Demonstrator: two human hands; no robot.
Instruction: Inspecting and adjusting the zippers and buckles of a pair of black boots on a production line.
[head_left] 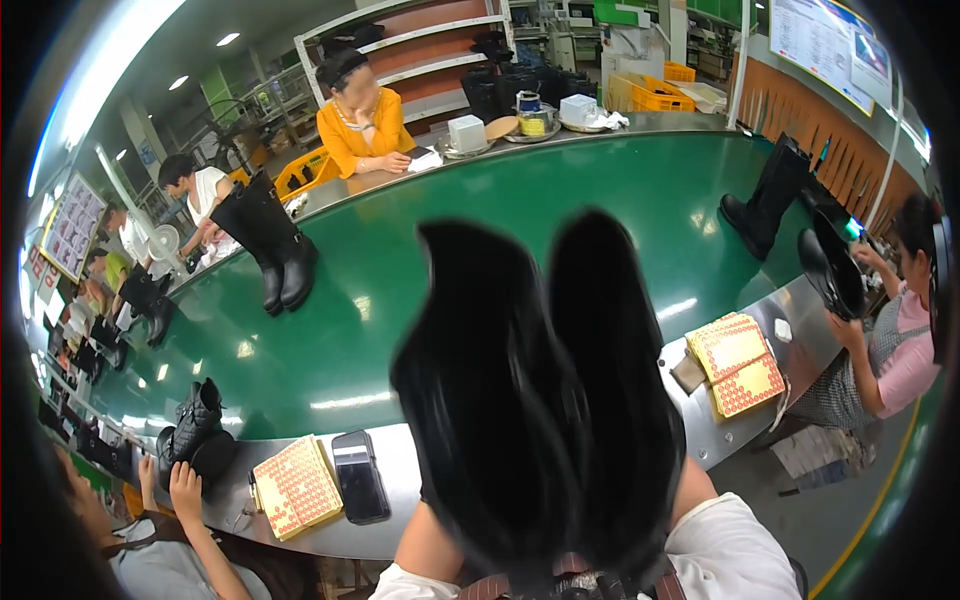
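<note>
Two tall black boots, a left boot (470, 400) and a right boot (612, 370), are held up side by side close to me, above the near edge of the line. They block much of the middle of the picture. My left forearm (428, 548) runs up behind the left boot, and my right forearm (692, 490) behind the right one. Both hands are hidden by the boots, which rest on no surface, so the hands hold them up; the fingers cannot be seen.
A green conveyor belt (400, 260) carries standing boots (275, 240) on the left and more boots (765, 200) on the right. Near its edge lie label sheets (295, 485), a phone (360, 478) and another label stack (738, 365). Co-workers sit on both sides and opposite.
</note>
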